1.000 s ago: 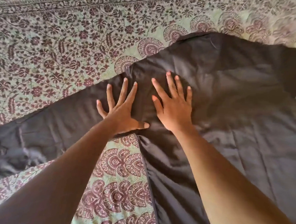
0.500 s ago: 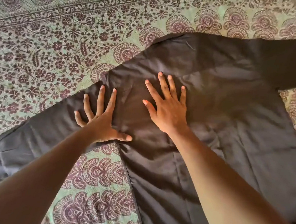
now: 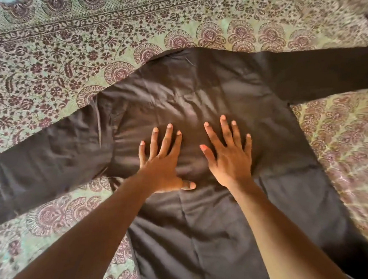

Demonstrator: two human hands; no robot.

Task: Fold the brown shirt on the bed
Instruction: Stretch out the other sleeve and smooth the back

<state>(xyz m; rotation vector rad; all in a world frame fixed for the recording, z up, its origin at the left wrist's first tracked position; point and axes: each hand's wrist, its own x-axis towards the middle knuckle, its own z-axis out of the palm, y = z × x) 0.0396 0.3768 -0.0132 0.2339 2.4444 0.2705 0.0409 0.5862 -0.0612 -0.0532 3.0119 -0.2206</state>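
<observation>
Brown shirt (image 3: 235,95) is seen spread flat across the bed, unfolded, its body running toward the lower right. One sleeve is stretched off the shirt's upper right to the frame edge; the other sleeve is laid out to the shirt's lower left. Light creases are noted in the fabric around the chest area. Patterned bedspread (image 3: 64,67), green with maroon floral and paisley print, is exposed on all sides of the shirt and in the gap under the left sleeve. Nothing is found lying on the shirt except the hands. Left hand (image 3: 162,166) is pressed palm-down on the shirt's middle, fingers straight and splayed wide, thumb stuck out sideways. Right hand (image 3: 229,155) is laid flat just beside it, fingers likewise fanned wide, nothing gripped. Both forearms are extended from the lower frame edge.
</observation>
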